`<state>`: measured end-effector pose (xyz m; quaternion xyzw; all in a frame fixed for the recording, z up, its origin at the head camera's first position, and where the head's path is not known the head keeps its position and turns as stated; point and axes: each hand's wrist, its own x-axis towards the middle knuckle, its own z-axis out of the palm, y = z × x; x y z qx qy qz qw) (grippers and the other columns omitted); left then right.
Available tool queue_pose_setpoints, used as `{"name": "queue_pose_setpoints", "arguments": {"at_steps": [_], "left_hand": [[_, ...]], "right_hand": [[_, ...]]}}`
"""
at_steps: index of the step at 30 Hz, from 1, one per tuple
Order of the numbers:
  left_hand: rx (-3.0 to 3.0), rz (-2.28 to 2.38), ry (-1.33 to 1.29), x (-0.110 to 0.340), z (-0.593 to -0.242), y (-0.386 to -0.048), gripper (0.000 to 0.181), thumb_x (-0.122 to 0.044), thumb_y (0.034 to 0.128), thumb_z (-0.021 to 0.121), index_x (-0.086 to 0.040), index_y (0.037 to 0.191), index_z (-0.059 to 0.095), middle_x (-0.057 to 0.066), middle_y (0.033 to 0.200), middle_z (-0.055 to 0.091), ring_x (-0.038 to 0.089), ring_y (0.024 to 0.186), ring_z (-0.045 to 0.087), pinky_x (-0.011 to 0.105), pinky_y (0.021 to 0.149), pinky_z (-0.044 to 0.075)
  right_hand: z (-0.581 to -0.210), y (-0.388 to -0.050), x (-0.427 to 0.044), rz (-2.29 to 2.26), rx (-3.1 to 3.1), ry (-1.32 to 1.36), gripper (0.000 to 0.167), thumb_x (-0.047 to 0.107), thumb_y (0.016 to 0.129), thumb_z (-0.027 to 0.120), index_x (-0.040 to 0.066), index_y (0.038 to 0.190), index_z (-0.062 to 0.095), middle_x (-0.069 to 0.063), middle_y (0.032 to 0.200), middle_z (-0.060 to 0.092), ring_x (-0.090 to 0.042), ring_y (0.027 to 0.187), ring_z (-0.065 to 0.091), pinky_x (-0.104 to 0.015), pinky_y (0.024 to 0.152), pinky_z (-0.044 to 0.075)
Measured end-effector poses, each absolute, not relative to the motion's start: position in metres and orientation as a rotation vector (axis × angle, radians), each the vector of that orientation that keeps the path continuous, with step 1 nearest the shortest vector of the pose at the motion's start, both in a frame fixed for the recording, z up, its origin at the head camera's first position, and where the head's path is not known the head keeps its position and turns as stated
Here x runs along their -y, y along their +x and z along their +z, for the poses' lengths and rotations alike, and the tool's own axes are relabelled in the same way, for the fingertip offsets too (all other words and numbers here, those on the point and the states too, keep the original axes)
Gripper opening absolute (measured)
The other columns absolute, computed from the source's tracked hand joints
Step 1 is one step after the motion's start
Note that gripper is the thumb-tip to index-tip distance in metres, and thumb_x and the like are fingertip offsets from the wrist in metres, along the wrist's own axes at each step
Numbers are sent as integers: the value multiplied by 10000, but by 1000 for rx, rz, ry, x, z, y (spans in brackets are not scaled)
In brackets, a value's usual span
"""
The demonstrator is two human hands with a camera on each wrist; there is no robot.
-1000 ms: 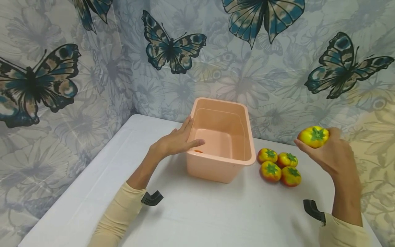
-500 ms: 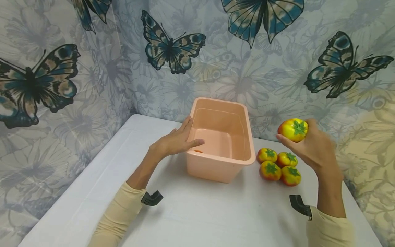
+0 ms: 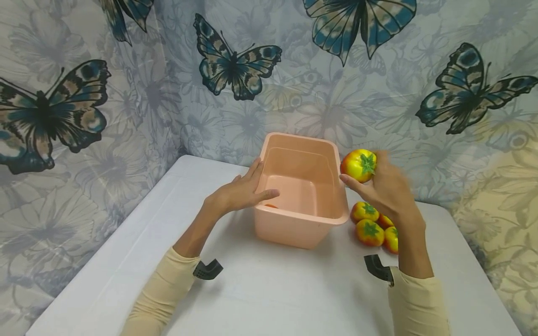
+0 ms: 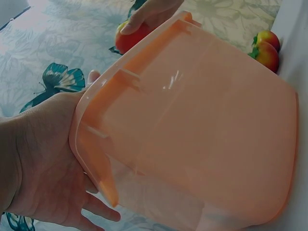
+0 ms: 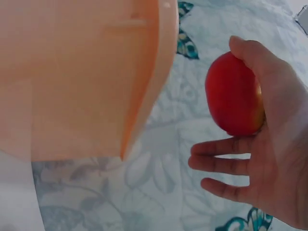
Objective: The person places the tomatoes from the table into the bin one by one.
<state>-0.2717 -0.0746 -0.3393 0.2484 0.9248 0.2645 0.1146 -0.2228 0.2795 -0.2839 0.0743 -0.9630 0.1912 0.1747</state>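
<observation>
A fruit point(image 3: 356, 166) is pinched by the right hand point(image 3: 388, 184), just right of the tub point(image 3: 290, 231), which is touched by the straight-fingered left hand point(image 3: 237, 192). Probably light and slippery, the fruit is best held round its sides.

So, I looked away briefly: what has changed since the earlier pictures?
The right hand, holding a fruit, moved left, now close to the bin. Nothing was grabbed or released. The left hand on the bin and the other four fruits stayed put.

Smooth plastic tub point(image 3: 281, 231), glossy fruit point(image 3: 355, 164), cloth sleeves point(image 3: 161, 289)
</observation>
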Motion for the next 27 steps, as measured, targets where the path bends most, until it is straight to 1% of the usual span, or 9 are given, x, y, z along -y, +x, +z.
{"name": "queue_pose_setpoints", "arguments": {"at_steps": [2,6,9,11,13,15,17,21,27], "left_hand": [[-2713,767,732,74,-339,-271,1134,-824,958,395,-118,1661,-145,-1,1753,-244,192,1661,23,590,1337,71],[-2716,767,731,75,-338,-271,1126,-819,964,390,-114,1661,-145,1,1752,-244,195,1661,18,595,1335,74],[-2713,771,722,74,-338,-271,1135,-825,957,395,-116,1663,-143,-1,1753,-240,197,1662,22,593,1336,75],[-2709,769,712,74,-338,-271,1145,-830,950,402,-121,1665,-142,-5,1753,-240,202,1663,36,589,1337,73],[-2706,768,704,73,-339,-272,1151,-835,943,406,-126,1666,-141,-9,1754,-238,208,1663,47,586,1339,71],[-2706,772,701,73,-339,-272,1152,-835,942,408,-127,1667,-140,-10,1754,-237,210,1663,54,585,1339,68],[-2708,772,699,72,-339,-273,1150,-833,942,408,-128,1667,-141,-9,1755,-234,207,1663,48,585,1339,67],[-2706,780,702,71,-339,-273,1145,-826,947,410,-128,1666,-143,-4,1758,-228,198,1663,24,586,1339,63],[-2705,774,706,73,-338,-272,1132,-819,957,402,-128,1664,-150,-5,1755,-235,200,1662,27,588,1339,66]], "right_hand": [[-285,-225,-271,527,2730,250,950,662,904,676,-17,1485,353,-278,1134,645,-424,905,633,-544,720,583],[-288,-231,-254,519,2749,338,964,695,873,697,3,1475,400,-229,1154,647,-408,971,630,-563,787,569],[-291,-237,-243,525,2775,408,982,678,836,761,29,1490,422,-201,1232,636,-410,1087,614,-602,913,531],[-292,-240,-238,507,2799,443,1041,670,799,807,38,1524,409,-218,1342,601,-439,1216,570,-668,1026,461],[-294,-243,-233,468,2820,485,1068,646,782,836,33,1542,401,-233,1438,553,-469,1314,511,-715,1105,385],[-297,-246,-230,419,2833,537,1087,625,777,852,46,1568,383,-234,1516,511,-498,1380,457,-735,1141,330],[-300,-249,-227,388,2836,596,1061,591,795,852,65,1582,372,-223,1555,486,-509,1395,435,-732,1137,322],[-304,-250,-225,381,2827,662,992,548,861,810,139,1623,325,-196,1596,459,-510,1399,417,-722,1133,306],[-301,-243,-231,475,2828,639,816,540,997,651,176,1641,307,-181,1636,406,-502,1479,356,-735,1194,226]]}}
